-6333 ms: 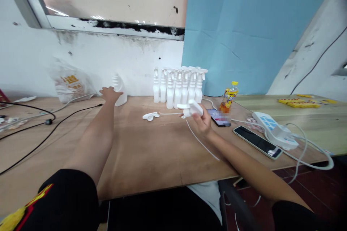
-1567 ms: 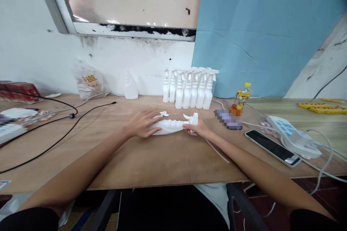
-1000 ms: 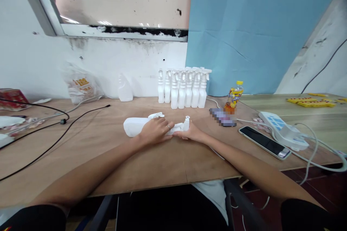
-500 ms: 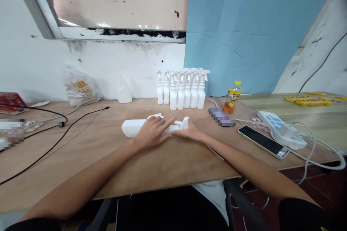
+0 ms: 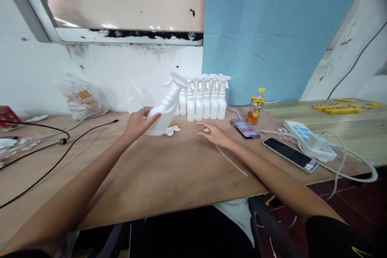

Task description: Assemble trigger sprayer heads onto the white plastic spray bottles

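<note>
A white spray bottle (image 5: 167,107) leans to the right in my left hand (image 5: 137,125), its trigger head at the top and its base close to the table. Just right of that base lies a loose white plastic part (image 5: 173,130), perhaps a spray head. My right hand (image 5: 216,134) is low over the table with fingers apart. Between its thumb and forefinger shows a small white piece (image 5: 207,130), mostly hidden. A thin white tube (image 5: 232,161) runs from beneath this hand toward the front. Several white spray bottles (image 5: 206,102) stand upright behind.
A headless white bottle (image 5: 131,98) is by the wall, partly blurred, beside a plastic bag (image 5: 83,98). On the right are a drink bottle (image 5: 256,107), a phone (image 5: 289,154) and a power strip (image 5: 310,140). Black cables (image 5: 63,159) cross the left side.
The spray bottle, lying flat under both hands before, is now raised and tilted upward in my left hand, farther back. My right hand has let go of its head end. The tube stays put.
</note>
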Tool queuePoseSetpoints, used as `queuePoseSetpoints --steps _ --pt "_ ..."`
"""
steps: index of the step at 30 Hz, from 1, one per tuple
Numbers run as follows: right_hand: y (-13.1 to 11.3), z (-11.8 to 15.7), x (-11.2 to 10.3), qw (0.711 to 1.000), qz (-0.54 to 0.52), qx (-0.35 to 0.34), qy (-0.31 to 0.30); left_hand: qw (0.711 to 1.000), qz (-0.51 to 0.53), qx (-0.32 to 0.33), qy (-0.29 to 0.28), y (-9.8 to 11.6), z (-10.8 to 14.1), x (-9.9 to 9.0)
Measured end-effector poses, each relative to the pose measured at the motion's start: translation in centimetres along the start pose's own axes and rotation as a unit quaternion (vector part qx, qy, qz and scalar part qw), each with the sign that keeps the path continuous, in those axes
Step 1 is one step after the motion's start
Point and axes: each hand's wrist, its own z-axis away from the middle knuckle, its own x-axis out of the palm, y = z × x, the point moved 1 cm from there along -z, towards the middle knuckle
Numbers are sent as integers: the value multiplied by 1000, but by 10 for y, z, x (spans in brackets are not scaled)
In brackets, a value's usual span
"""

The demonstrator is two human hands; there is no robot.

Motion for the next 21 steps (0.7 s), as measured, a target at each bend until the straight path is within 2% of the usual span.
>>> queuePoseSetpoints --steps 2,4,7,12,16,21 --pt "13 2 4 986 166 14 -21 993 91 -76 5 -6 -21 16" --pt "24 3 8 966 247 57 -52 977 159 -143 4 -9 -40 38" --pt "35 4 11 957 251 101 -104 964 190 -184 -4 -8 -61 73" --pt "38 5 13 960 231 82 -133 964 180 -192 -19 5 -81 122" --pt "38 6 12 962 218 88 -137 964 182 -193 -19 16 -90 145" --pt "40 5 13 964 216 80 -135 964 178 -196 -17 25 -96 163"
